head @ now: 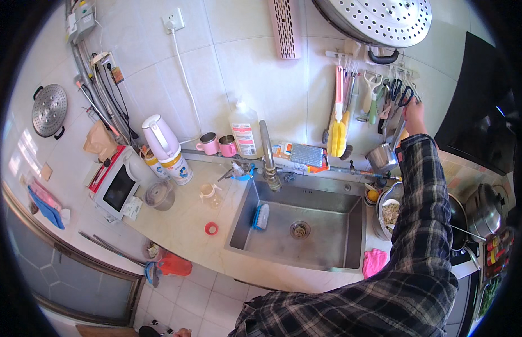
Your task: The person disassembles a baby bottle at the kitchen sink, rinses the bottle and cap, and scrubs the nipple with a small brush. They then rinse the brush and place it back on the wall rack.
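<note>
My right hand (pixel 414 113) reaches up to the wall rack at the right, beside the dark looped handles of scissors (pixel 406 96). Its fingers are partly hidden, so their grip is unclear. A steel pot with a long handle (pixel 382 158) hangs just below it. Peelers (pixel 372 84) and a yellow sponge brush with a pink handle (pixel 337 135) hang farther left. At the bottom edge a small part of a hand (pixel 183 332), seemingly my left, shows near a dark object (pixel 149 331); whether it holds anything is not visible.
A steel sink (pixel 328 248) with a scrub brush (pixel 262 217) lies before me, under a tap (pixel 267 147). Beneath my right sleeve are a bowl of food (pixel 389 215), a pink cloth (pixel 374 262) and a wok (pixel 458 225). A kettle (pixel 161 138) stands left on a can.
</note>
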`<state>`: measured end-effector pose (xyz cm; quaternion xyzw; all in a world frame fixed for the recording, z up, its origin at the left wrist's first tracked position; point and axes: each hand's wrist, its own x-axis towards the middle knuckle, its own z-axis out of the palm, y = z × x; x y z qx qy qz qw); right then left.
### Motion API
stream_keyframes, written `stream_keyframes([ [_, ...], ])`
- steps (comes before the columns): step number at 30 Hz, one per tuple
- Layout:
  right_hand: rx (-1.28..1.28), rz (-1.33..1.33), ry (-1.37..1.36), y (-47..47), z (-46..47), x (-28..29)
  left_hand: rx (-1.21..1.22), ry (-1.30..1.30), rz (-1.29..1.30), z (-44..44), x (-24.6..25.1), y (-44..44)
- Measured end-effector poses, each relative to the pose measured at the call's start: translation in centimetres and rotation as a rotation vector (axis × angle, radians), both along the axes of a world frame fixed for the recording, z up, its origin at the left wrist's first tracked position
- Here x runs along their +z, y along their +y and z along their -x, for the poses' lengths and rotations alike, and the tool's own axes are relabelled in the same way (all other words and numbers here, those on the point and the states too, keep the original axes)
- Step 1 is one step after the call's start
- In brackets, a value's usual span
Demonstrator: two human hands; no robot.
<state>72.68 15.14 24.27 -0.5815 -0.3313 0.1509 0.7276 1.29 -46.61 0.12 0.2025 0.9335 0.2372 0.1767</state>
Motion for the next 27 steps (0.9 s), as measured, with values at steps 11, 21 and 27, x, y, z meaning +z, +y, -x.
stream_keyframes([
  [11,0.083,-0.044,0.129,0.6,-0.6,1.1,-0.021,-0.017,-0.103,-0.3,-0.8,-1.0],
  [21,0.069,-0.005,0.251,1.5,-1.0,1.0,0.047,0.019,-0.090,-1.7,-0.1,-1.6],
  [27,0.125,-0.182,0.408,0.5,-0.6,1.0,0.045,0.063,0.016,-2.5,2.0,-0.5],
])
